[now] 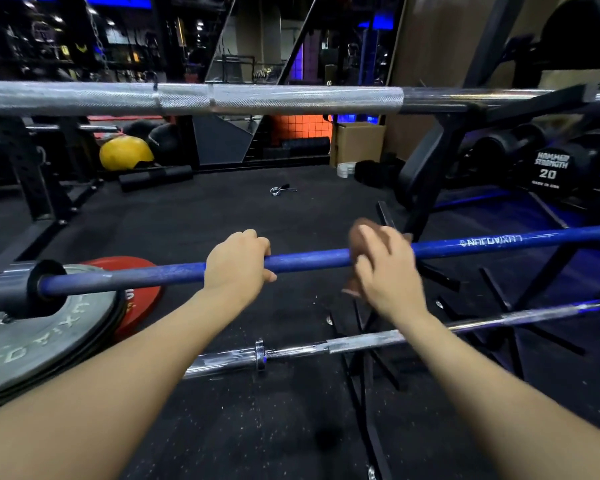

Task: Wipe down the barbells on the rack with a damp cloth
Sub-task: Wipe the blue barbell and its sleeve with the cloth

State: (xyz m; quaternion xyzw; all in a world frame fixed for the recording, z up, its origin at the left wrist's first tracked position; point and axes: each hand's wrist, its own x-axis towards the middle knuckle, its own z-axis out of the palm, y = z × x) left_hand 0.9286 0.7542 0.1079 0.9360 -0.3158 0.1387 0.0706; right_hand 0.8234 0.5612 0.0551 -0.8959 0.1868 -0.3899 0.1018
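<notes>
Mid-wipe at the gym rack: left hand (238, 263) curled round the blue barbell (309, 259), steadying it; right hand (383, 265), blurred, clutching a brown cloth (355, 233) wrapped on the shaft just right of that grip. Judged about midway along this bar, with the stretch beyond the cloth seemingly left. Above both grips, a silver barbell (274, 97); below them, a chrome barbell (361, 341), wiped or not, unknowable. Legible: "HAMMER STRENGTH 20" on a dumbbell (551, 169) far right.

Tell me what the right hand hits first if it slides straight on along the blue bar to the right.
Probably nothing soon: right hand, holding a brown cloth, has bare blue barbell ahead, up to the frame edge.
</notes>
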